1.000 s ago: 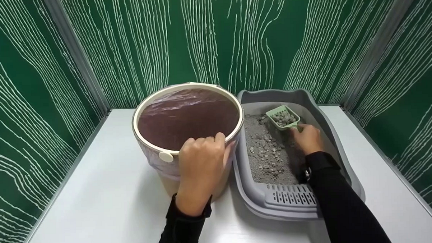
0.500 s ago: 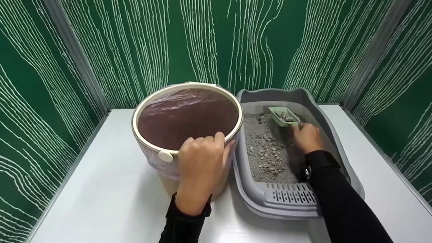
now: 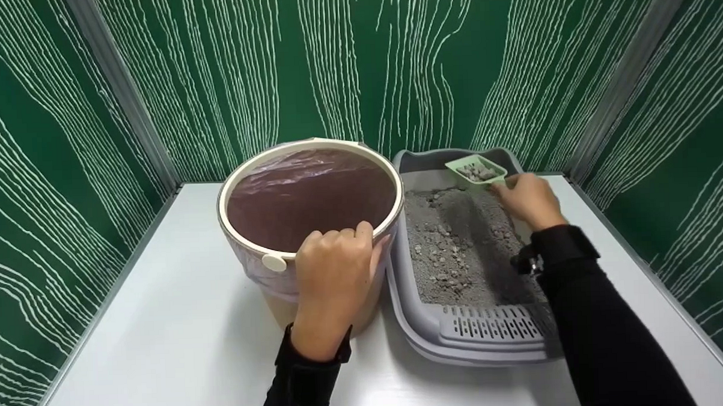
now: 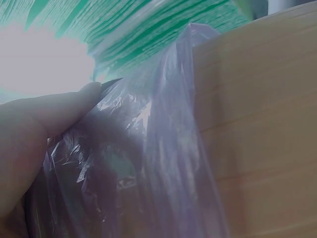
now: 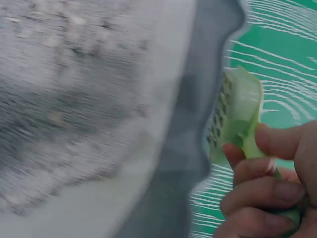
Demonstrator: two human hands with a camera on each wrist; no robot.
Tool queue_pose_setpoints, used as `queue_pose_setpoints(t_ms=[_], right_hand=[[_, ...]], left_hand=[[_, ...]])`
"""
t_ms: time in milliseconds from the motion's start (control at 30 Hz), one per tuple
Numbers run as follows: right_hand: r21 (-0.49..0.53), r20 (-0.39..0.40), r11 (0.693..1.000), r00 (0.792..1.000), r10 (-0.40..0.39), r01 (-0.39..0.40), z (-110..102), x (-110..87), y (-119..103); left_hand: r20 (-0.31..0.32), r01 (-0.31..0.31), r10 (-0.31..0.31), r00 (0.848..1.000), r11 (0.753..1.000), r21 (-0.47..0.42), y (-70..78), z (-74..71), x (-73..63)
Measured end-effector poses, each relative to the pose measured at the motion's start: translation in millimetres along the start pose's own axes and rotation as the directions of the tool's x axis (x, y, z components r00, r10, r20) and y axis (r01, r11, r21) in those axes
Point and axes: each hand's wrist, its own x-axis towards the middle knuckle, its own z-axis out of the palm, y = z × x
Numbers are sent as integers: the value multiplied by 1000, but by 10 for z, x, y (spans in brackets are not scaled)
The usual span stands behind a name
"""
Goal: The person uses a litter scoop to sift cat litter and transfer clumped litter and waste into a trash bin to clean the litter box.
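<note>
My right hand [image 3: 531, 200] grips the handle of a light green litter scoop [image 3: 497, 167], which holds grey clumps [image 3: 478, 172]. The scoop hangs above the far end of a grey litter box [image 3: 414, 321]. In the right wrist view the slotted underside of the scoop [image 5: 237, 111] shows, with fingers curled round its handle. My left hand [image 3: 335, 267] holds the near rim of a cream trash bin [image 3: 229, 189]. A thin purplish bin liner [image 4: 168, 134] folds over that rim and hangs down outside, with my thumb lying against it in the left wrist view.
Grey litter [image 3: 441, 248] with loose clumps covers the box floor. A slotted step [image 3: 498, 327] forms the box's near end. Bin and box stand side by side on a white table [image 3: 161, 330]. Green walls with white lines [image 3: 356, 65] enclose the back and sides.
My right hand has lifted the scoop with its clumps up off the litter, and the forearm has shifted right. The left hand stays on the bin rim.
</note>
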Motion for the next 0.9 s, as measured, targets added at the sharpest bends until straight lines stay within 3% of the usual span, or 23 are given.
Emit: queue_pose_setpoints(t_ms=[100, 233, 467, 600, 767, 833, 900], right_hand=[[12, 46, 999, 998, -34, 34, -244, -48, -189], [-1, 43, 991, 990, -134, 134, -514, -146, -519], [-60, 70, 926, 927, -369, 373, -810, -423, -1219], [-57, 118, 890, 888, -445, 453, -791, -614, -1541], [-137, 193, 822, 829, -526, 553, -595, -732, -1780], [-188, 221, 780, 800, -558, 597, -506, -745, -1839], [-247, 245, 715, 756, -608, 654, -430, -752, -1887]], left_hand=[[-8, -3, 3, 1000, 1000, 9, -7, -4, 0], [-10, -1, 1, 1000, 1000, 0, -17, -6, -2], [-8, 1, -1, 1000, 1000, 3, -14, -9, -12], [-1, 0, 0, 1000, 1000, -3, -3, -20, -7], [-1, -2, 2, 1000, 1000, -4, 2, -25, 10], [-2, -1, 1, 1000, 1000, -5, 6, -27, 12], [-1, -2, 2, 1000, 1000, 0, 11, -27, 6]])
